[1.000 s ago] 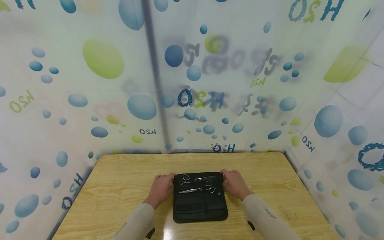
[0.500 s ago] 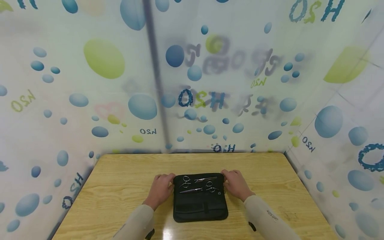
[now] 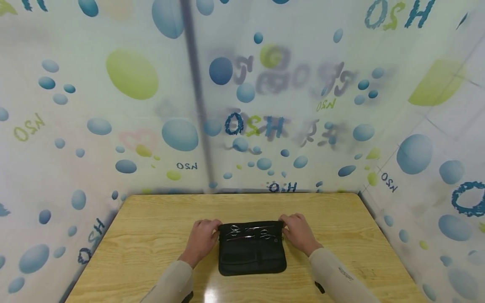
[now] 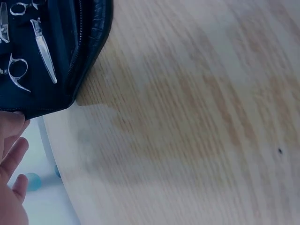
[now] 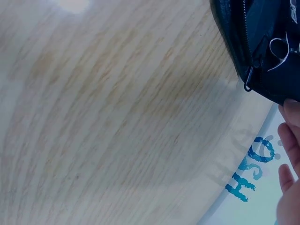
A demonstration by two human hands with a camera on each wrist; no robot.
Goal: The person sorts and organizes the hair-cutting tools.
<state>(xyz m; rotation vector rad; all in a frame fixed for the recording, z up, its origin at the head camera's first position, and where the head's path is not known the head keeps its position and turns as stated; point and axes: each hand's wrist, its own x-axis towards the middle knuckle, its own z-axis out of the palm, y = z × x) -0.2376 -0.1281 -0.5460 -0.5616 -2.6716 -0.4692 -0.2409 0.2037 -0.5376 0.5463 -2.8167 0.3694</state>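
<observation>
A black zip case [image 3: 238,257] lies unzipped on the wooden table, its inner side facing up. Two pairs of silver scissors [image 4: 44,54] are held in its far half, pointing opposite ways. My left hand [image 3: 201,239] pinches the case's far left corner. At the far right corner my right hand [image 3: 301,233] grips the edge between thumb and fingers. That far edge is raised, so the scissors half tilts toward me while the near half lies low. A zipper pull [image 5: 248,80] hangs at the right side. The case's underside is hidden.
The pale wooden table [image 3: 159,219] stretches around the case on every side. Behind it stands a white wall covering [image 3: 242,168] printed with blue and green bubbles and letters, which continues along both sides.
The far edge of the case has tipped up and toward me, so the case looks shorter and the scissors appear flattened. Both hands keep their hold on the corners.
</observation>
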